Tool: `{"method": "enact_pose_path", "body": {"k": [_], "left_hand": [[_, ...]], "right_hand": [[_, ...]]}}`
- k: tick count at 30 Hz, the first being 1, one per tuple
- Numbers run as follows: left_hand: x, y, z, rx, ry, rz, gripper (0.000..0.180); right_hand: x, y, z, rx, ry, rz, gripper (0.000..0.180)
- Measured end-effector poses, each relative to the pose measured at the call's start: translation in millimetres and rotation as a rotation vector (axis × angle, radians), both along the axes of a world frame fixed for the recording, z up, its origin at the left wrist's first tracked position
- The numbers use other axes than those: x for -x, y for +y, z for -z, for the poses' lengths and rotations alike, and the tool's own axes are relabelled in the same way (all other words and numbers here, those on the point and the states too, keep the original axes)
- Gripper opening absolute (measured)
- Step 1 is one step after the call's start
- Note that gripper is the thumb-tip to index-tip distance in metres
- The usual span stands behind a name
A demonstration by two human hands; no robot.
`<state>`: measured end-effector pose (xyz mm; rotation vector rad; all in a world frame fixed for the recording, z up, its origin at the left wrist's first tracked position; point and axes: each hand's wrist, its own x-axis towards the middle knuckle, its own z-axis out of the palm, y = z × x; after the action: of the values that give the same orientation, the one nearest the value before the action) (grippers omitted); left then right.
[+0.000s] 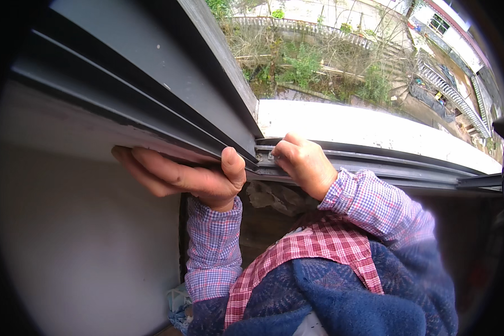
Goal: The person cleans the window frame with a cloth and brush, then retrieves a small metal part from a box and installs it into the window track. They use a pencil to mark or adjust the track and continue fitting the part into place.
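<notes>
A dark grey metal window frame point(151, 73) with long grooves runs down from the upper left. It meets the lower window track point(375, 168) at a corner near the middle of the view. My left hand point(190, 176) lies against the wall side of the frame, fingers stretched out and thumb raised by the corner. Just right of the corner, my right hand point(305, 162) is closed, with its fingertips down in the track. Whatever those fingers may hold is hidden. A small light metal piece point(271, 156) shows beside them.
Beyond the track lies a white outer sill point(347, 120), with shrubs point(302, 64) and a building point(439, 22) outside below. A pale wall point(95, 224) fills the left. Low beside my left sleeve is a crumpled pale-blue bundle point(178, 305).
</notes>
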<state>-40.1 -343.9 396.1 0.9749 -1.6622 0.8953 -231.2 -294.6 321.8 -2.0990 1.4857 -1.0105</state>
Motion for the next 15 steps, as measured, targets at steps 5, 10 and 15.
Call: {"method": "enact_pose_path", "body": {"k": [5,10,15], "left_hand": [[0.4,2.4,-3.7,-0.034,0.024,0.025,0.093],[1.4,3.2,-7.4,-0.018,0.001,0.002,0.095],[4.8,4.4,-9.4,-0.002,0.026,-0.003,0.094]], "right_hand": [[-2.8,7.9,-7.7,-0.069,-0.098,0.048,0.016],[-1.3,12.9,-11.5,-0.068,-0.050,0.126,0.016],[-3.1,3.4,-8.9,-0.115,-0.094,0.078,0.014]]}}
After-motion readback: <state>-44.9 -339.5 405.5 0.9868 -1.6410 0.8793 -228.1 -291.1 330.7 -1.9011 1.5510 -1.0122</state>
